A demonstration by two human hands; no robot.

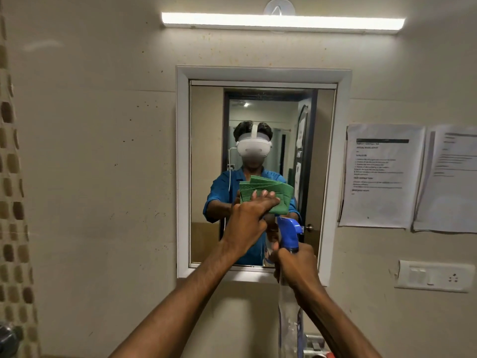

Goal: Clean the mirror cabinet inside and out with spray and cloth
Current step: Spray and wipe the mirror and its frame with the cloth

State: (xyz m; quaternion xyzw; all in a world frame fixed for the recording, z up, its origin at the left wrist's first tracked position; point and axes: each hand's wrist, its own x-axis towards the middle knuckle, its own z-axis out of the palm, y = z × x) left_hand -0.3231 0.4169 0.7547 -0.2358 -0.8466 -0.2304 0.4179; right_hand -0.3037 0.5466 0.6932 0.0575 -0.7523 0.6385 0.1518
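Pressing the folded green cloth [277,193] on the white-framed mirror cabinet [260,78] door's lower middle, the left hand [247,218] may smear dirt, while the right hand [296,264], closed around the blue-headed clear spray bottle [290,232] at the lower right corner, could slip when wet.

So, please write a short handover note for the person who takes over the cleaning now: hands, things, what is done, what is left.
Left hand: presses the green cloth flat on the mirror door, lower middle.
Right hand: closed grip on the spray bottle, blue nozzle towards the glass.
Cabinet frame: door is shut.
Done: cannot tell how much glass is wiped.
Left: finish the glass and frame, then open the door and clean inside.
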